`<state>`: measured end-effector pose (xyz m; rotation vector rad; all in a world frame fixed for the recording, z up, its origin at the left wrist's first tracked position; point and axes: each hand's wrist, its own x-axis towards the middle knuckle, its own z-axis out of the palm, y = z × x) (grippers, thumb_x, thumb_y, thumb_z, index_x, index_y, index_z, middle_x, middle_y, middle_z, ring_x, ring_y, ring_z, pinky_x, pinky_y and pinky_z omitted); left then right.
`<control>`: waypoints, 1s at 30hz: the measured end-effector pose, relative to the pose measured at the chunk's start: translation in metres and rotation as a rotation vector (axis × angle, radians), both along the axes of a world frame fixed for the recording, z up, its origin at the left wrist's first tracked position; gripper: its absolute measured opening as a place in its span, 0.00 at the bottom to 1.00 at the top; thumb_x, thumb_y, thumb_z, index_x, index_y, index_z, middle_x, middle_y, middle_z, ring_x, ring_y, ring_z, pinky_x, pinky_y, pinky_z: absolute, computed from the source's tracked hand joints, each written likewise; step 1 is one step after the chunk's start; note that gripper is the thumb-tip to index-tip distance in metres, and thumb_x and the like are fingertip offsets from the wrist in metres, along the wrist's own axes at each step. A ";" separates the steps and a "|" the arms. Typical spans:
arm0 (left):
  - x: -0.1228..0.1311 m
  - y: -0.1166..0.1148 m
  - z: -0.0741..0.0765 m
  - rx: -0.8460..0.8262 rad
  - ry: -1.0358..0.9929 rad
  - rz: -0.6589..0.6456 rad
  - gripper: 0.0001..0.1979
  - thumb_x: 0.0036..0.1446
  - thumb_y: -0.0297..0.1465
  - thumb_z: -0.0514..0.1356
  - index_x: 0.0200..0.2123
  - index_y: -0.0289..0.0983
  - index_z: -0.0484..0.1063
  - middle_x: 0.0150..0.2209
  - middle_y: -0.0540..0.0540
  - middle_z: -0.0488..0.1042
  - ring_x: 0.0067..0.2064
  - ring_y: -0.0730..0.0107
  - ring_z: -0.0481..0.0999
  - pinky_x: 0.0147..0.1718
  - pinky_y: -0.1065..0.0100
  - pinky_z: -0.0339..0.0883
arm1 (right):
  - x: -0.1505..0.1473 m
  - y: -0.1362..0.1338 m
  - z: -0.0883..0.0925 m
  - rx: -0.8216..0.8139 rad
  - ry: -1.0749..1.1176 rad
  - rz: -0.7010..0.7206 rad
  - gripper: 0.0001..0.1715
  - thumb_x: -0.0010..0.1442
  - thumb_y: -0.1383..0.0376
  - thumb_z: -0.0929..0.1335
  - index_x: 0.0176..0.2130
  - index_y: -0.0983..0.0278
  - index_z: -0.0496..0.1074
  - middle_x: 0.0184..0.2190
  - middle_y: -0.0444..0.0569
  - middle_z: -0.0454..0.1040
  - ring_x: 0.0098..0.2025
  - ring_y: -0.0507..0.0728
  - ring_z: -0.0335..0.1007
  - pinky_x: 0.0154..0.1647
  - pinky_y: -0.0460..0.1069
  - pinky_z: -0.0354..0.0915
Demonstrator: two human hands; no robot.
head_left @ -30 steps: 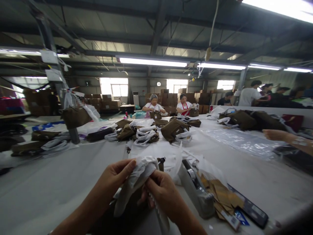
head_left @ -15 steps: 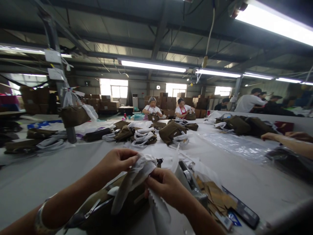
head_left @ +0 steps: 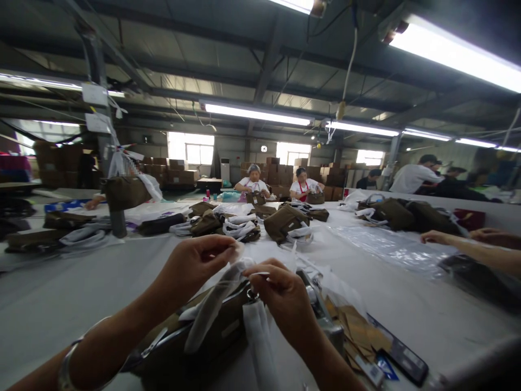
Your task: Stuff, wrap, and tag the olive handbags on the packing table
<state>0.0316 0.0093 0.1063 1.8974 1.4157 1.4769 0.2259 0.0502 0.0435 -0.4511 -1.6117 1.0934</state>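
Observation:
An olive-brown handbag [head_left: 195, 353] with a zipper lies before me on the table, its strap partly covered in white wrapping [head_left: 214, 312]. My left hand [head_left: 205, 258] is closed in a pinch above the bag, a small translucent piece [head_left: 240, 249] at its fingertips. Beside it, my right hand [head_left: 280, 293] pinches a thin white strip [head_left: 260, 273] near the top of the strap. A metal ring [head_left: 252, 295] shows under the right fingers, and a white-wrapped strap part [head_left: 258, 336] hangs below it. A grey tape dispenser [head_left: 315, 296] stands behind my right hand, partly hidden.
Brown paper tags [head_left: 356, 328] and a phone [head_left: 407, 353] lie at right. Several olive bags [head_left: 287, 222] are heaped across the table. A co-worker's hands [head_left: 451, 239] are over plastic sheets [head_left: 378, 244] at right. A post [head_left: 118, 222] stands at left.
My hands have moved apart from their shared hold on the white wrapping. The left has risen slightly; the right has come up, leaving the metal ring and hanging wrapped strap in view.

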 end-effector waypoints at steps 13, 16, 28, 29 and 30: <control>0.006 -0.015 -0.006 0.150 0.009 0.059 0.09 0.55 0.37 0.69 0.38 0.40 0.83 0.38 0.49 0.85 0.37 0.63 0.85 0.37 0.73 0.79 | -0.024 0.005 0.012 -0.205 0.012 0.038 0.20 0.58 0.52 0.75 0.33 0.68 0.80 0.19 0.42 0.69 0.19 0.46 0.58 0.19 0.43 0.53; 0.006 -0.021 -0.009 0.232 0.134 0.035 0.06 0.58 0.35 0.66 0.37 0.43 0.84 0.44 0.50 0.84 0.42 0.63 0.85 0.43 0.73 0.78 | -0.023 0.004 0.014 -0.163 0.039 0.074 0.17 0.58 0.54 0.74 0.32 0.68 0.80 0.20 0.42 0.69 0.20 0.46 0.58 0.20 0.42 0.54; 0.009 -0.015 0.004 0.016 -0.115 -0.061 0.22 0.53 0.38 0.71 0.50 0.37 0.78 0.37 0.47 0.85 0.39 0.63 0.85 0.41 0.70 0.80 | -0.023 0.003 0.014 0.392 0.020 -0.388 0.11 0.61 0.61 0.74 0.44 0.61 0.75 0.40 0.46 0.76 0.29 0.49 0.70 0.31 0.44 0.68; 0.010 -0.015 0.004 0.008 -0.127 -0.070 0.22 0.53 0.38 0.71 0.50 0.37 0.78 0.37 0.47 0.85 0.39 0.62 0.85 0.41 0.69 0.80 | -0.020 0.005 0.017 0.507 0.001 -0.401 0.07 0.63 0.63 0.73 0.43 0.60 0.76 0.41 0.46 0.76 0.32 0.50 0.72 0.33 0.45 0.69; 0.010 -0.015 0.005 0.006 -0.143 -0.077 0.23 0.53 0.38 0.72 0.51 0.37 0.77 0.37 0.47 0.85 0.39 0.62 0.85 0.42 0.69 0.81 | -0.018 0.006 0.018 0.614 -0.029 -0.390 0.04 0.66 0.64 0.71 0.42 0.60 0.77 0.40 0.46 0.76 0.34 0.50 0.73 0.36 0.45 0.69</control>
